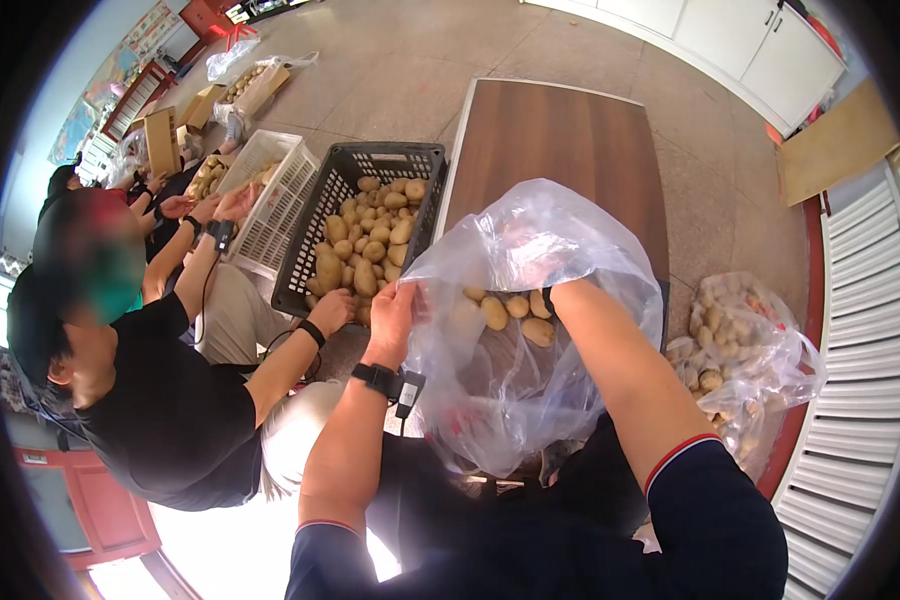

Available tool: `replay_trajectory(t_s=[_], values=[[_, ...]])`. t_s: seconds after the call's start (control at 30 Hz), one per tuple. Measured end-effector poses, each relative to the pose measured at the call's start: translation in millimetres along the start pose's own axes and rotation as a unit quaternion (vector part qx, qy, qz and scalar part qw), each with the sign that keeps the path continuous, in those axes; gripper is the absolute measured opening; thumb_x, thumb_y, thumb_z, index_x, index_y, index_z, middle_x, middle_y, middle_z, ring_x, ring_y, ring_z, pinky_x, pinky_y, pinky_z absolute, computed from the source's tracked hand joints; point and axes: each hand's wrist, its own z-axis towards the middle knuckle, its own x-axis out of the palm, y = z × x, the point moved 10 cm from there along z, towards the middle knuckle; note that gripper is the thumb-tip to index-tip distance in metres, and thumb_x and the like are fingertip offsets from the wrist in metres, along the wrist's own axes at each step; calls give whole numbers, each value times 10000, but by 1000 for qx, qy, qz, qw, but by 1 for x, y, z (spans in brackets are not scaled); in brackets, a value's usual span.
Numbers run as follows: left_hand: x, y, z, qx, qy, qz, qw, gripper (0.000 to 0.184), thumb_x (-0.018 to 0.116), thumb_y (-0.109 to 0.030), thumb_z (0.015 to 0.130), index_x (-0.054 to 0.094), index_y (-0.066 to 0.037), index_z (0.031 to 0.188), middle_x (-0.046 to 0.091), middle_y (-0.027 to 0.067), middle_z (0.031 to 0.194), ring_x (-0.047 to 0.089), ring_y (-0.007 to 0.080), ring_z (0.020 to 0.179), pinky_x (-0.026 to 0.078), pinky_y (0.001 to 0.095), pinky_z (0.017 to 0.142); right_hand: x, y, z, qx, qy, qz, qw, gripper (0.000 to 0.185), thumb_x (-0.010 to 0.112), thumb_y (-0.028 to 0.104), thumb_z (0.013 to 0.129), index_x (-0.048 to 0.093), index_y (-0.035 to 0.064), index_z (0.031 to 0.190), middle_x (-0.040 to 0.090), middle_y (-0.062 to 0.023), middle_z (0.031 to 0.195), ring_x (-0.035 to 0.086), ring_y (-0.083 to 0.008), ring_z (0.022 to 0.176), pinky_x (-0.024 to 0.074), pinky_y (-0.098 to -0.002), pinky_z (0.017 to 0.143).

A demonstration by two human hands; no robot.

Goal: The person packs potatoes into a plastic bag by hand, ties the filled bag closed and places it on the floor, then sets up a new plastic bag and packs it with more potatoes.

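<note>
A large clear plastic bag [470,385] stands open in front of me, with several potatoes [495,313] showing inside it. My left hand [392,322] has its fingers closed on the left side of the bag's rim, and a black device is strapped to that wrist. My right hand [552,272] reaches into the bag near its far side, just above the potatoes. Glare and folds of plastic cover its fingers, so I cannot tell whether it holds anything.
A black crate [432,200] of potatoes stands left of a brown wooden board [555,140]. Beside me a co-worker's hand [332,310] is at the crate. A white crate [290,185] stands farther left. A filled potato bag [735,330] lies right, by a white radiator [845,430].
</note>
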Motion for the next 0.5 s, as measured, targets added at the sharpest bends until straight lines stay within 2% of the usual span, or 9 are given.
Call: replay_trajectory(t_s=[0.3,0.5], values=[[-3,5,0,1,2,4,1000,230,555,-242,965,649,-33,955,645,32,810,630,138,684,522,285,613,-1,-8,-37,-31,30,26,999,399,503,368,935,647,96,1189,629,-177,1229,562,-357,1175,443,-455,972],[-12,16,9,16,-3,79,997,243,585,-198,917,642,-8,1057,632,21,829,580,99,713,475,244,637,-28,-43,-41,37,30,18,999,396,504,364,934,647,94,1187,630,-178,1226,563,-357,1173,445,-455,970]])
